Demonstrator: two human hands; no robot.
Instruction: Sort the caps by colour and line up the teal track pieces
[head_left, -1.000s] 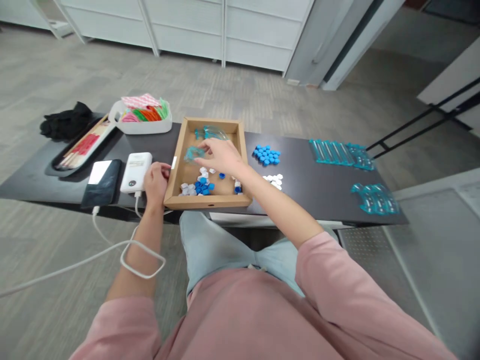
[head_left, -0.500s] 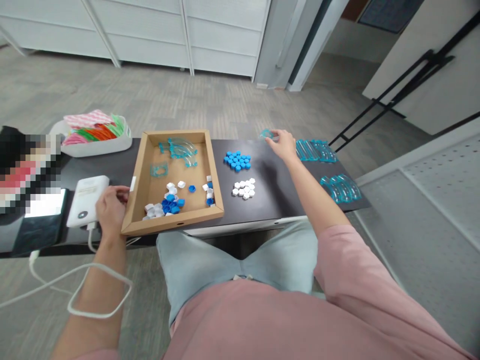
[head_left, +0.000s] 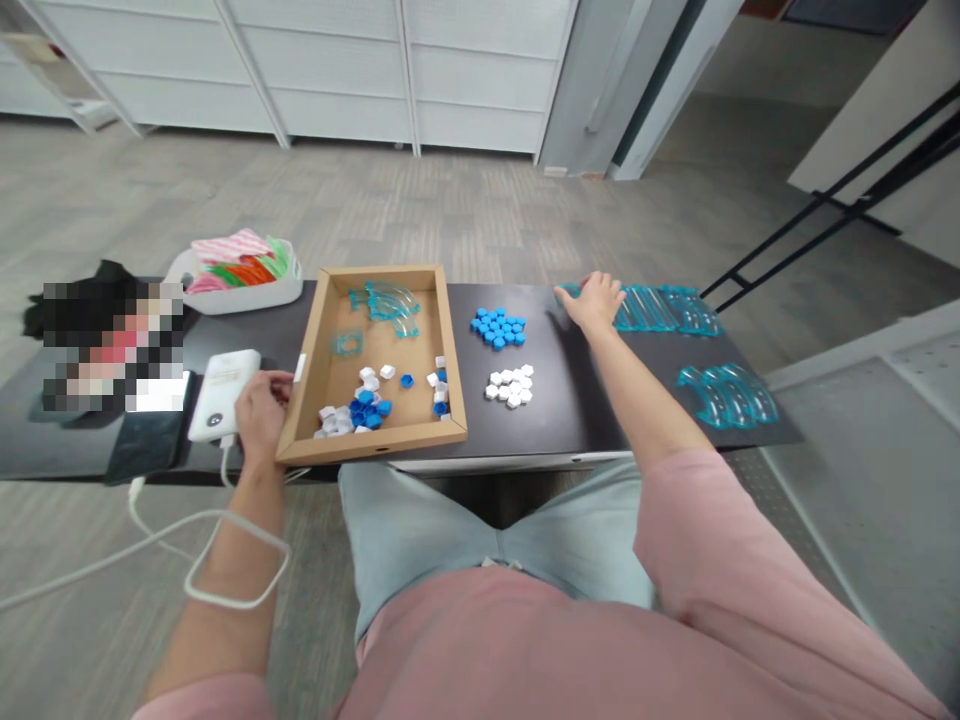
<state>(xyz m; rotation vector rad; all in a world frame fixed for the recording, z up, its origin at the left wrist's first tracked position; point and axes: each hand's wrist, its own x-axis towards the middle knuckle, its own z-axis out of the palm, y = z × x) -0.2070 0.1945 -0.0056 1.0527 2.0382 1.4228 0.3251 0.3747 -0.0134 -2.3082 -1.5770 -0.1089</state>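
My left hand (head_left: 260,412) rests on the dark table between a white power bank and the shallow cardboard box (head_left: 456,400). Its fingers are loosely bent and apart, their tips against the box's left wall. My right hand (head_left: 598,300) lies over the left end of a row of clear teal plastic strips (head_left: 651,308), fingers spread. A teal piece (head_left: 568,290) shows beside its thumb, partly covered by the hand. Inside the box are curved teal pieces (head_left: 390,303), a square teal piece (head_left: 348,343), and loose white and blue hexagonal caps (head_left: 367,408).
Right of the box sit a cluster of blue hexagons (head_left: 498,327) and one of white hexagons (head_left: 510,386). Curved teal pieces (head_left: 727,396) lie near the table's right end. At left are a power bank (head_left: 225,395) with a white cable (head_left: 238,520), a phone (head_left: 150,430) and a white basket (head_left: 251,295).
My right hand has come down from holding a small teal piece at the far edge to lying spread over the row's left end. My left hand keeps its place by the box; the view has shifted.
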